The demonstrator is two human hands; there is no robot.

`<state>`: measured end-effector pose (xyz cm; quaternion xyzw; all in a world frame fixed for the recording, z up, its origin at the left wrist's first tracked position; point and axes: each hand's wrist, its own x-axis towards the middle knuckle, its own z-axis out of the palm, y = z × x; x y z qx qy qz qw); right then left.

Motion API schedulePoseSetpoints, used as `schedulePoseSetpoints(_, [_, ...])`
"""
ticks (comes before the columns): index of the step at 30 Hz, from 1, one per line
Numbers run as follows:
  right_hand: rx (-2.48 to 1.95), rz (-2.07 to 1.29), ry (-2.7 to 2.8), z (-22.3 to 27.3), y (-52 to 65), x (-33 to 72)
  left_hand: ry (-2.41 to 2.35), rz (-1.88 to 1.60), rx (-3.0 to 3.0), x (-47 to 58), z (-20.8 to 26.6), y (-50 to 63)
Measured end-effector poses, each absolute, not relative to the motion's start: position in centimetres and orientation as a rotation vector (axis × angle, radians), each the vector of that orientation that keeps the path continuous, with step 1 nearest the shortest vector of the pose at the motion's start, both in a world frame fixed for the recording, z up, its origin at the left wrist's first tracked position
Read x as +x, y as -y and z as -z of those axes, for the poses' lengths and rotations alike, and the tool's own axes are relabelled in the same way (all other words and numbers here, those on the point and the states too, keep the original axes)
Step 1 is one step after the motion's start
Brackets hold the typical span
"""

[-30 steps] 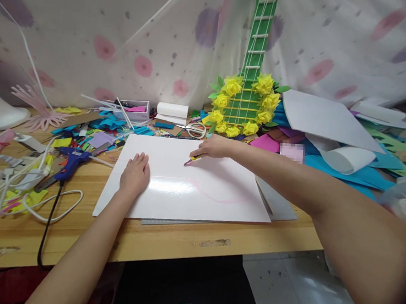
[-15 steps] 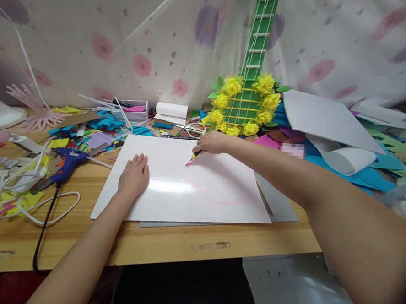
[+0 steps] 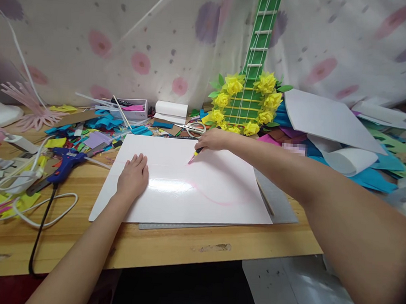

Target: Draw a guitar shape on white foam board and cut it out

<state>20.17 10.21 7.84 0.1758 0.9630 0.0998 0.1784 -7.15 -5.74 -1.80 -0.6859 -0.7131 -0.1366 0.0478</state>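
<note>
A glossy white board (image 3: 165,207) lies across the wooden table in front of me. My left hand (image 3: 133,175) rests flat on its left part, fingers stretched forward and close together. Over the board's upper middle, my right hand (image 3: 212,141) is closed on a pink marker (image 3: 195,155) with a dark and yellow body. The marker's pink tip points down and left at the board; whether it touches I cannot tell. A faint pink curved line (image 3: 217,202) runs across the right half of the board.
Behind the board stands a green guitar shape with yellow flowers (image 3: 234,85). Scissors (image 3: 195,128) and paper scraps lie along the back. A blue glue gun (image 3: 66,164) with cables is at left, a grey cutting mat (image 3: 284,207) under the board, white sheets (image 3: 329,116) at right.
My right hand and the marker have shifted slightly right and up over the board. My left hand stays flat in its place.
</note>
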Motion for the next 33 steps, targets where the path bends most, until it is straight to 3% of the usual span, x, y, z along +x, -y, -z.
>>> schedulePoseSetpoints(33, [0.538, -0.358, -2.648, -8.1, -10.8, 20.8, 2.175, 0.309, -2.137, -7.2, 1.5, 6.4])
